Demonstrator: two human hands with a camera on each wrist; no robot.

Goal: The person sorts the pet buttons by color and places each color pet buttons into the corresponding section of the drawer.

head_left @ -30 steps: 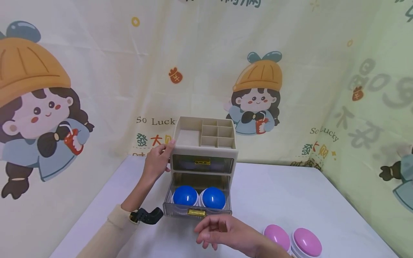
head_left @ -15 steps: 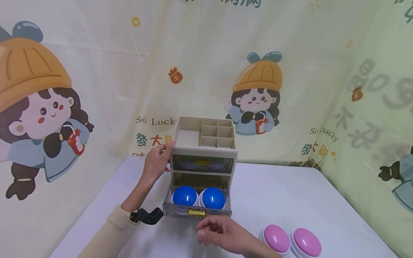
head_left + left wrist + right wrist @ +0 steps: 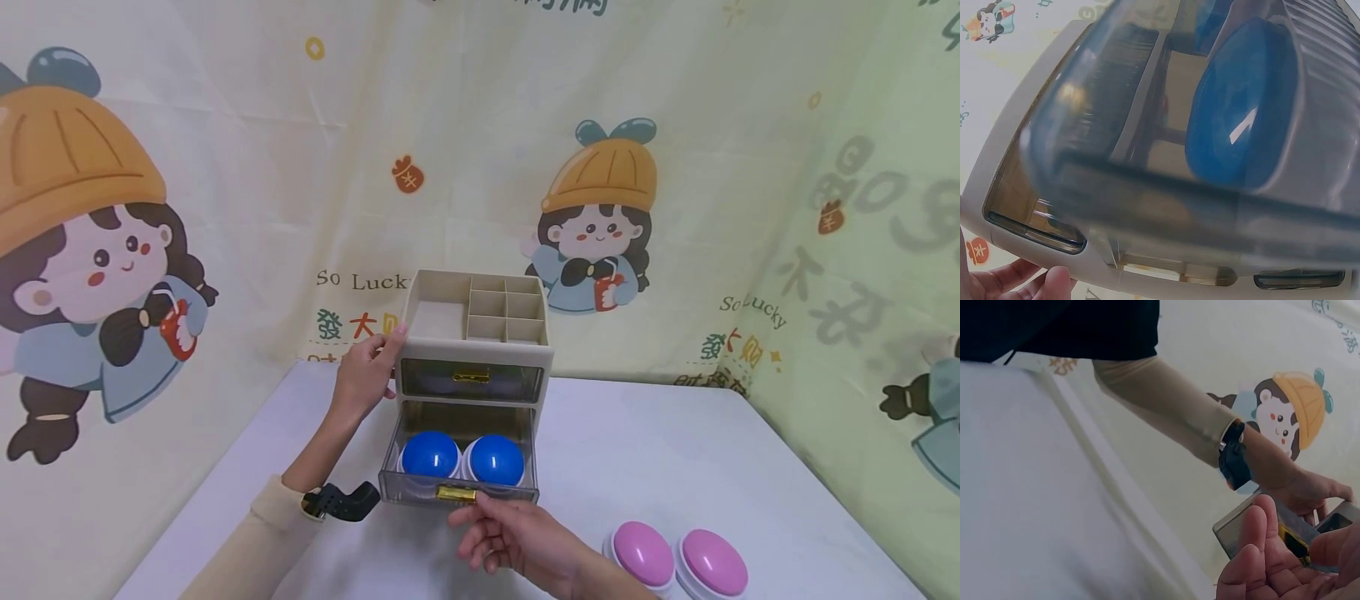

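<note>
A cream desktop organizer (image 3: 474, 354) stands on the table, its lower smoky drawer (image 3: 397, 488) pulled out. Inside that drawer sit two blue domes on white bases, a left blue dome (image 3: 431, 455) and a right blue dome (image 3: 497, 461). My left hand (image 3: 365, 375) rests against the organizer's left side, its fingers reaching up to the top edge; some fingertips show low in the left wrist view. My right hand (image 3: 525, 537) is in front of the drawer, thumb touching the right end of the gold handle (image 3: 456, 494), other fingers loosely bent below it.
Two pink domes on white bases, a nearer pink dome (image 3: 643, 553) and a farther-right pink dome (image 3: 714, 562), stand beside my right forearm. The upper drawer (image 3: 427, 380) is closed. A printed cloth (image 3: 465, 108) hangs behind the white table (image 3: 637, 442).
My right hand has turned, bringing its thumb up from below to the drawer's gold handle. The left hand, organizer, pulled-out drawer and domes have not moved.
</note>
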